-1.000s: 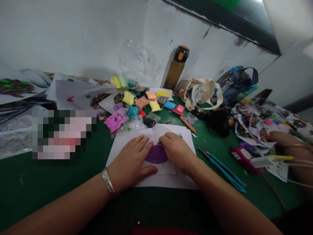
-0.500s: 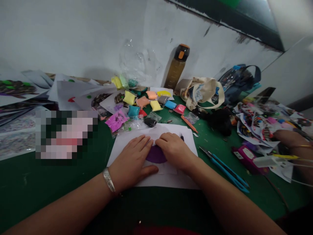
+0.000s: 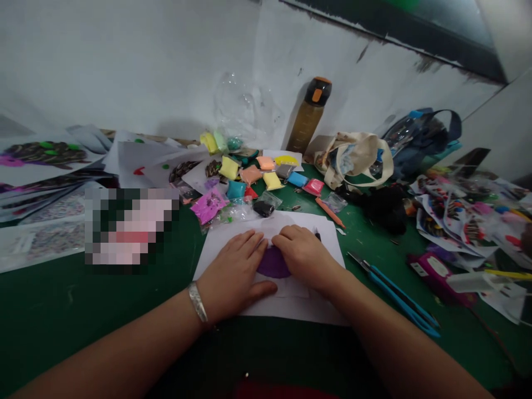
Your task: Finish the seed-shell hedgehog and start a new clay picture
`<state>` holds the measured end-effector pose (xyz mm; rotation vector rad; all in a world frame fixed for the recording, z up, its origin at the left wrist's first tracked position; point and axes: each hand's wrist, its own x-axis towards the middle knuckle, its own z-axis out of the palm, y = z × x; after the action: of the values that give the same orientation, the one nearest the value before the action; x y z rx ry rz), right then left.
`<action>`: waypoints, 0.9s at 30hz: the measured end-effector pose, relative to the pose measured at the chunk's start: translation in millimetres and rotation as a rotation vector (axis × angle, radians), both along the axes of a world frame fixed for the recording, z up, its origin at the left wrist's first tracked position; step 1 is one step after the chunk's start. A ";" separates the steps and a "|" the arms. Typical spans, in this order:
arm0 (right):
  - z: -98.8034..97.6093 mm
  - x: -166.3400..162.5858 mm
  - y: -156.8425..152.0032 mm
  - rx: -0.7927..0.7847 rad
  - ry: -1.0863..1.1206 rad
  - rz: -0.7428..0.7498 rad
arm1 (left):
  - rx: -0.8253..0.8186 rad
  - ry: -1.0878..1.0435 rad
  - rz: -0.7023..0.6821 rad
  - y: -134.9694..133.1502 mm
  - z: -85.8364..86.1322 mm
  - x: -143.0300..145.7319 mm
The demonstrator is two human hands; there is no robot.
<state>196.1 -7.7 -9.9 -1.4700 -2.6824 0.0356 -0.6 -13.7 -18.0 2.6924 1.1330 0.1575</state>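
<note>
A flat purple piece (image 3: 273, 262) with a rounded lower edge lies on white paper (image 3: 332, 230), partly covered by my hands. My left hand (image 3: 239, 271) rests flat at its left side, fingers stretched forward and thumb out along the paper below. At the right side of the purple piece, my right hand (image 3: 305, 255) has its fingers curled down at the upper edge. What those fingertips grip, if anything, is hidden. Between the two hands a small pale bit shows. A dark pen (image 3: 317, 234) lies beyond my right hand, partly covered.
Small coloured clay packets (image 3: 236, 189) and an orange stick (image 3: 330, 212) lie behind the paper. Blue-handled tweezers (image 3: 399, 299) are to the right, near a magenta box (image 3: 440, 280). A bottle (image 3: 310, 116), a cloth bag (image 3: 386, 160) and decorated papers (image 3: 45, 152) stand or lie farther off.
The view has turned slightly left, so everything appears shifted right. Another person's hand at the right edge has gone out of view. My hands keep the same pose over the purple piece.
</note>
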 end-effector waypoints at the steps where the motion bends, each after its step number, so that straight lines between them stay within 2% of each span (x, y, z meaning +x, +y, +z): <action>1: 0.4 -0.7 0.5 -0.008 0.004 0.003 | -0.002 0.011 -0.001 -0.2 0.3 0.0; 5: 5.6 -1.2 4.0 -0.063 0.063 -0.019 | 0.014 0.015 -0.005 -0.7 0.1 -0.3; 10: 21.4 12.2 -3.3 -0.093 0.219 -0.169 | 0.033 0.002 -0.012 -0.2 -2.3 -0.5; 13: 25.7 22.3 -21.2 -0.187 0.213 -0.068 | 0.042 -0.001 -0.015 0.0 -4.5 -0.7; 16: 21.6 27.5 -41.2 -0.239 0.225 -0.017 | 0.047 -0.002 -0.021 -0.1 -6.1 -0.8; 19: 15.0 27.8 -53.9 -0.248 0.245 -0.025 | 0.056 0.012 -0.031 -0.5 -6.4 -0.7; 27: 5.2 30.1 -53.6 -0.192 0.156 -0.031 | 0.088 0.080 -0.059 -0.8 -1.0 -0.2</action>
<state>226.2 -61.3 -4.8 -1.4893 -2.5905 0.3998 -0.7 -14.5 -19.0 2.8296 1.0915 0.0932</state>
